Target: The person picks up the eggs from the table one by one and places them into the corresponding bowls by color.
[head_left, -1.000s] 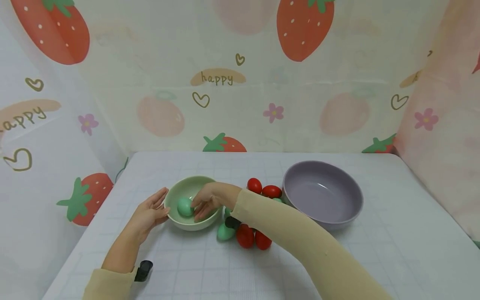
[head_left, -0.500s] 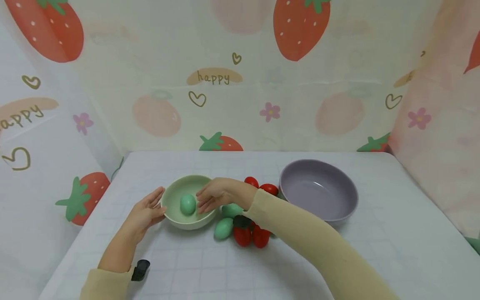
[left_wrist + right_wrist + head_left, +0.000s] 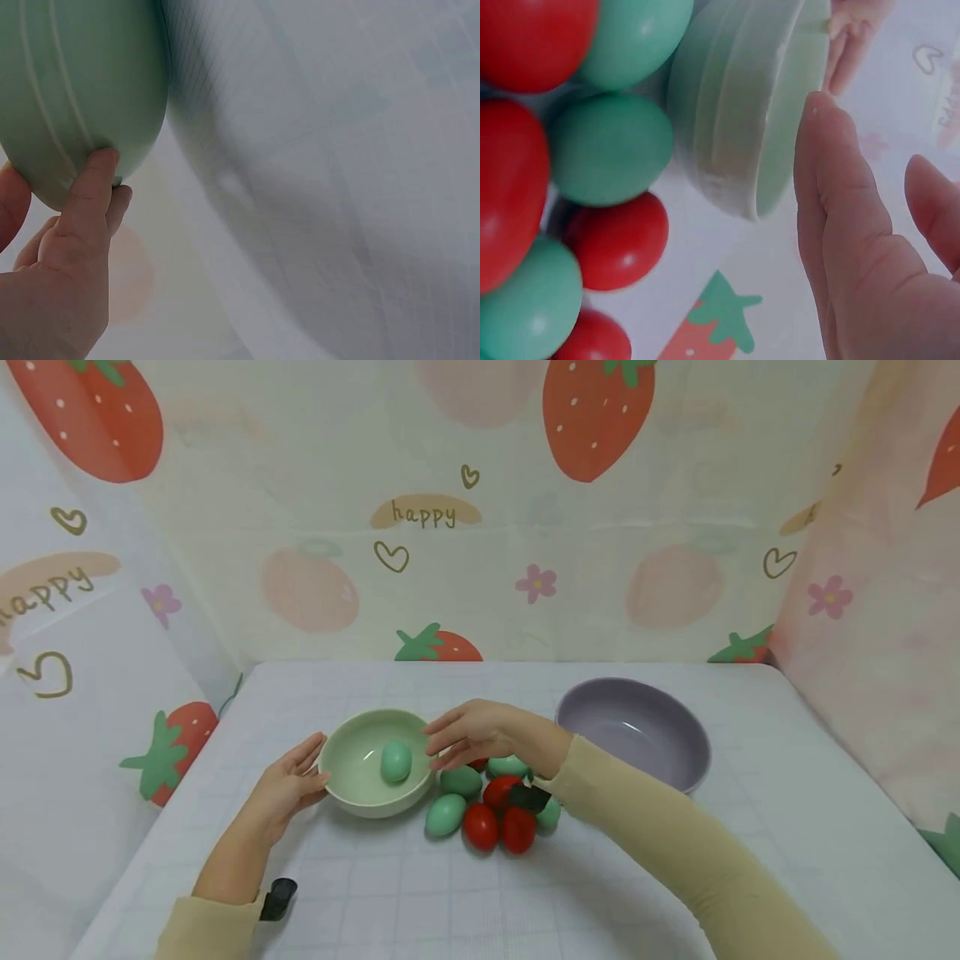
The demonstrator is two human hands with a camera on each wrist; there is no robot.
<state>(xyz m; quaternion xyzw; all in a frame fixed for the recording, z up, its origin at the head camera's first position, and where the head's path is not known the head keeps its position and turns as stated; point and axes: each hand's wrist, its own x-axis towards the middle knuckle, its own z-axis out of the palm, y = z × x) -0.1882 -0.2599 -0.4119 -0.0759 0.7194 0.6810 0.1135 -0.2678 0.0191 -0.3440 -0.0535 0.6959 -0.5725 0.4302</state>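
Note:
A pale green bowl (image 3: 363, 777) stands left of centre on the table, one green egg (image 3: 396, 762) lying inside toward its right side. My left hand (image 3: 288, 785) touches the bowl's left side; in the left wrist view its fingers (image 3: 91, 187) lie on the outer wall, the thumb apart near the rim. At the bowl's right rim, my right hand (image 3: 480, 731) hangs with extended fingers and nothing in it. Red eggs (image 3: 480, 827) and green eggs (image 3: 446, 816) are clustered beneath and in front of the right wrist, beside the bowl (image 3: 720, 112).
A larger purple-grey bowl (image 3: 637, 735) stands at the right, behind the right forearm, which hides part of its rim. Patterned cloth walls rise behind and on both sides of the white table (image 3: 420, 902).
The right hand has come out of the green bowl and moved right, leaving the egg, which has rolled toward the bowl's right side. The left hand has stayed at the bowl.

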